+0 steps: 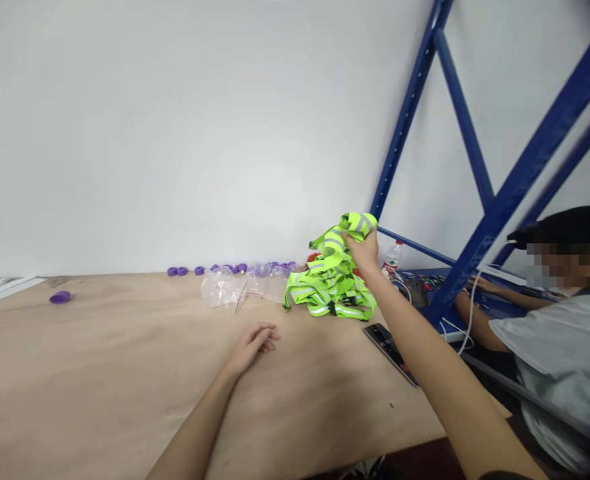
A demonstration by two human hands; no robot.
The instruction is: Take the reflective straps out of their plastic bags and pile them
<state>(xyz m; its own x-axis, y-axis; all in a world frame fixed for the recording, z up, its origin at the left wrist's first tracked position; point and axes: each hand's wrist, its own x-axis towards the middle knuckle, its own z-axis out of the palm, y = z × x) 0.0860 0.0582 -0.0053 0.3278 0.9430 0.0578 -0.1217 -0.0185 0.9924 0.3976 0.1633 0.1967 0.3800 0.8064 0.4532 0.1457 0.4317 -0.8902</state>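
Observation:
My right hand (365, 252) is closed on a neon-yellow reflective strap (357, 223) with grey stripes, holding it up at the top of a heap. The heap of tangled reflective straps (325, 287), with black buckles among them, lies on the table below that hand. My left hand (253, 341) rests on the wooden table top (125, 373) in front of the heap, its fingers loosely bent and holding nothing. Clear plastic bags (222, 290) lie just beyond my left hand. A phone (391, 353) with a lit screen lies under my right forearm.
Small purple round pieces (177, 271) line the wall side, and another purple piece (60, 297) sits far left near white sheets (5, 288). A bottle (393, 257) stands behind the heap. On the right are a blue metal frame (505, 193) and a seated person (559, 340).

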